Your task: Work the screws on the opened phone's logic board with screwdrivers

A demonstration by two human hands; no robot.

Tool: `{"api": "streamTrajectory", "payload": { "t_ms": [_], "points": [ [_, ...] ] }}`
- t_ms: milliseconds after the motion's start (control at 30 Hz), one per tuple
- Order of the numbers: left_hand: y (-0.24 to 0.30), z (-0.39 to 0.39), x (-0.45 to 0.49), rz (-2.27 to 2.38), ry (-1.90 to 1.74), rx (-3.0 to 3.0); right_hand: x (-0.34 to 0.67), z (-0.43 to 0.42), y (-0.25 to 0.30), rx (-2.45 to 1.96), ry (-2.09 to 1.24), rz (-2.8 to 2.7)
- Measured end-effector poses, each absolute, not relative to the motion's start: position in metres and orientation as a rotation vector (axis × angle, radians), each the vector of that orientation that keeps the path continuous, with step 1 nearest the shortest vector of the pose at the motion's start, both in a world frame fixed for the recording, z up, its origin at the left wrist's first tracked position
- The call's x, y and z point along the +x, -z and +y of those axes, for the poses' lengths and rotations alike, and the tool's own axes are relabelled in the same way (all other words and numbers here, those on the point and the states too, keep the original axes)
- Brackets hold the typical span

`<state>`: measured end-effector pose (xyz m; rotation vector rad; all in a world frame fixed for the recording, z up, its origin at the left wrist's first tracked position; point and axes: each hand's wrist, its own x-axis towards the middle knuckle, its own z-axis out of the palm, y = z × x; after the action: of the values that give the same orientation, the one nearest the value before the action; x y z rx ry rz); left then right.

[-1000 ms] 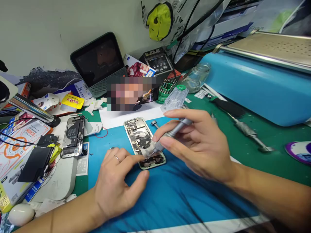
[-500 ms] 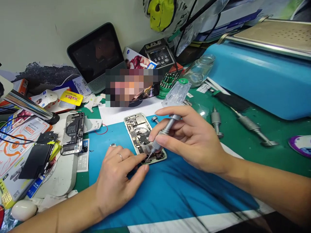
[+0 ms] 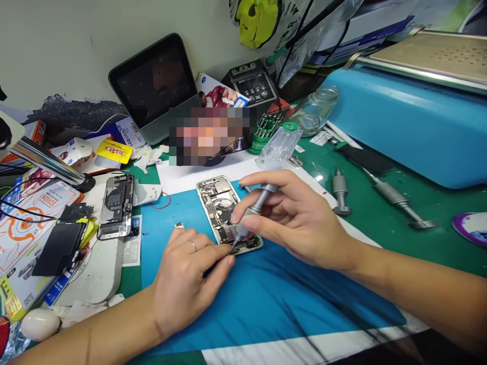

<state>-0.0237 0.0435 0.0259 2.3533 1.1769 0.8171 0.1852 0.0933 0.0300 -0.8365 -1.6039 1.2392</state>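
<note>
An opened smartphone point(image 3: 224, 203) lies on the blue mat, its battery space, boards and metal parts exposed. My right hand point(image 3: 304, 223) holds a grey metal screwdriver point(image 3: 258, 200) slanted between thumb and fingers. The driver's tip points down at the phone's bottom left corner. At that same corner, the index finger and thumb of my left hand point(image 3: 190, 279) close on the phone's edge, right beside the tip. Another screwdriver-like metal tool point(image 3: 244, 187) shows partly behind my right hand. A small loose part point(image 3: 178, 225) rests on the mat behind my left hand.
Left, another phone assembly point(image 3: 116, 208) lies near boxes and a lamp arm point(image 3: 53, 162). At the back stand a smart display point(image 3: 152, 81), a bit holder point(image 3: 266, 126) and a glass jar point(image 3: 315, 109). More drivers point(image 3: 340, 192) and a blue machine point(image 3: 395, 121) are right.
My left thumb has drawn closer to the index finger at the phone's corner. The screwdriver tip stays at that corner, and the whole view has shifted slightly.
</note>
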Motion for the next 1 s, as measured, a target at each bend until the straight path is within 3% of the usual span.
{"api": "streamTrajectory", "payload": {
  "t_ms": [1000],
  "points": [
    [-0.0242, 0.0428, -0.0229, 1.169, -0.822, 2.359, 0.1856, 0.0917, -0.0279, -0.803, -1.199, -1.698]
  ]
}}
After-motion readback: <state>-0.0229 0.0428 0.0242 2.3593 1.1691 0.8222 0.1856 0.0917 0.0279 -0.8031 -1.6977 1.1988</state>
